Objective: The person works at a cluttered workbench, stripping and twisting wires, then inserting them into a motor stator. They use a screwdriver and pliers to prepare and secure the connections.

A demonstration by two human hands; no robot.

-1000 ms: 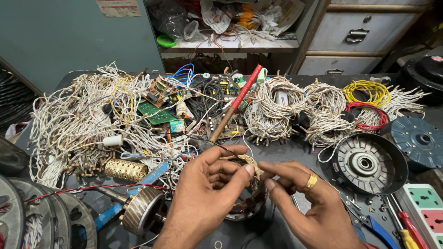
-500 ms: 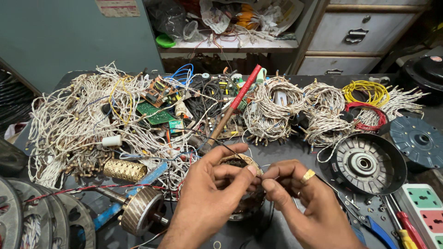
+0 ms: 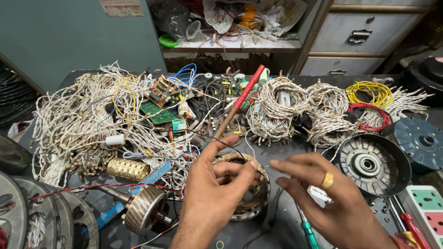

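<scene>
Fine wire worked at a stator ring on the cluttered desk (image 3: 286, 221)

Left hand (image 3: 212, 193) curled over the wound stator ring (image 3: 251, 203) near the front middle of the desk, fingers pinched together on a thin dark wire (image 3: 226, 145) at the ring's top — right hand (image 3: 323, 203) just beside it, fingers spread apart, clamped on nothing. Best done, by the look of it, with the ring pinned flat and the strand kept taut — well apart from the white wire coils (image 3: 277, 110) and the red-handled tool (image 3: 240, 103) behind.
</scene>
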